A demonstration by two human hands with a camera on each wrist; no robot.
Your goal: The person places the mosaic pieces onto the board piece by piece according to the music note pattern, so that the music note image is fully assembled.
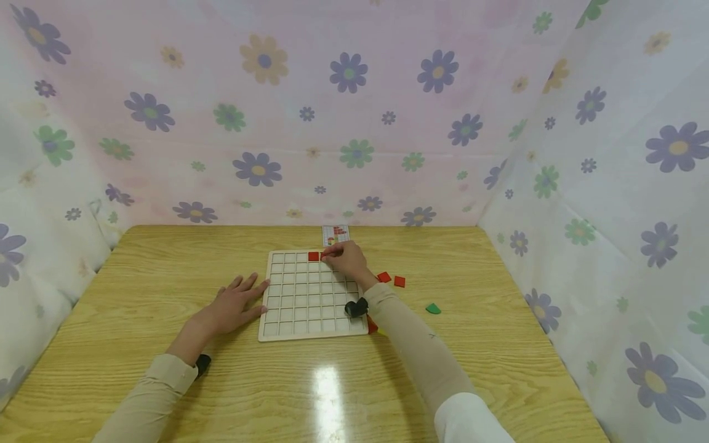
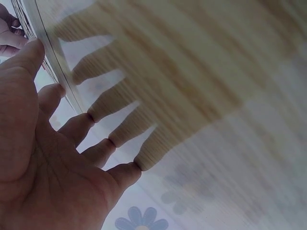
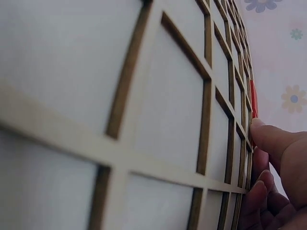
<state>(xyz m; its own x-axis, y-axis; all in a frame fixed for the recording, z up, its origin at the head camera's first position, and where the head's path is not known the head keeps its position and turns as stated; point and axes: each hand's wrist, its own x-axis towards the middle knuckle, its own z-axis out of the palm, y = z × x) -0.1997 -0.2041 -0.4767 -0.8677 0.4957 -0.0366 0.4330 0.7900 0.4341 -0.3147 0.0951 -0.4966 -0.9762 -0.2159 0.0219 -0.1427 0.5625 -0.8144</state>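
On the left, the left hand (image 1: 229, 307) lies on the wooden table (image 1: 183, 264) with its fingers spread, the thumb and index fingertips touching the left edge of the gridded board (image 1: 314, 337); the board lies flat, its cells in rows and columns. In its top row one red square (image 1: 313, 256) sits in a cell, and no other piece shows in the cells that are in view, so the filling looks barely begun. Just right of that square, a second red piece (image 1: 324, 254) is pinched between the thumb and fingers of the right hand (image 1: 349, 261); whether it is down in its cell I cannot tell. Behind the board's top edge lies a small card (image 1: 344, 231) printed with a coloured pattern. Past the right forearm, the pieces left over lie loose on the table: a red piece (image 1: 372, 325) and a yellow piece (image 1: 382, 333) partly hidden by the sleeve (image 1: 415, 344), two red squares (image 1: 399, 281) near the board's right side, and, farthest right, a green rounded piece (image 1: 433, 309), none of them placed yet
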